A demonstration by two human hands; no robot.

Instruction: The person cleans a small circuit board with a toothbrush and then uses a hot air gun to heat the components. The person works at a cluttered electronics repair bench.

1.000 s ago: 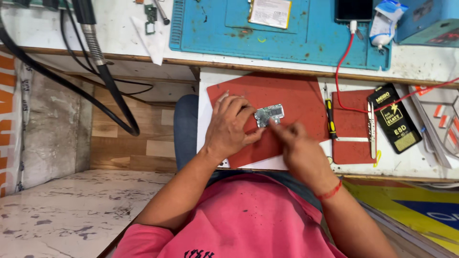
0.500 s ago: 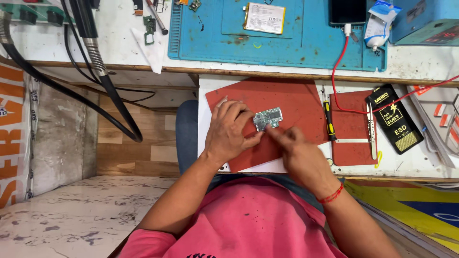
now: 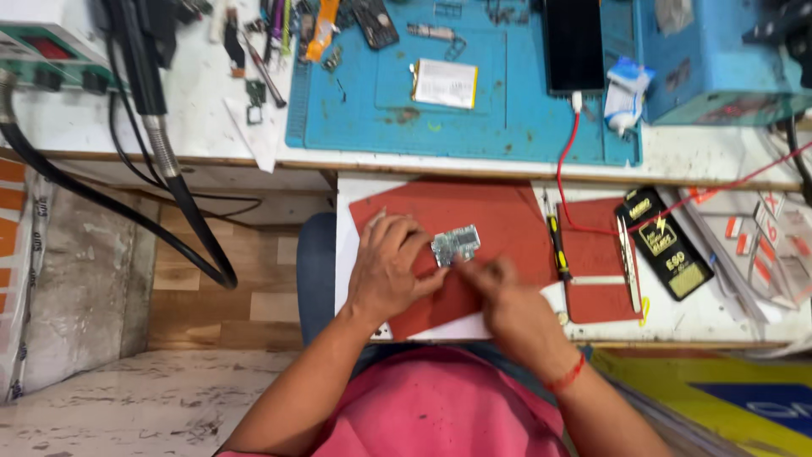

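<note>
A small silvery circuit board (image 3: 456,245) lies on a red mat (image 3: 499,220) on a pulled-out white shelf. My left hand (image 3: 387,269) rests on the mat and pinches the board's left edge with its fingertips. My right hand (image 3: 507,303), with a red thread at the wrist, reaches from the lower right; its fingertips touch the board's lower right corner. Whether it holds a small tool there is too blurred to tell.
A yellow-handled screwdriver (image 3: 555,236), tweezers (image 3: 626,258) and a black packet (image 3: 668,245) lie right of the red mat. Above, a blue work mat (image 3: 507,118) carries a flat battery (image 3: 446,84) and a dark phone (image 3: 573,42) on a red cable. A black hose (image 3: 182,203) hangs left.
Both hands stay on the board with only slight finger shifts. The view has tilted, showing more of the upper bench.
</note>
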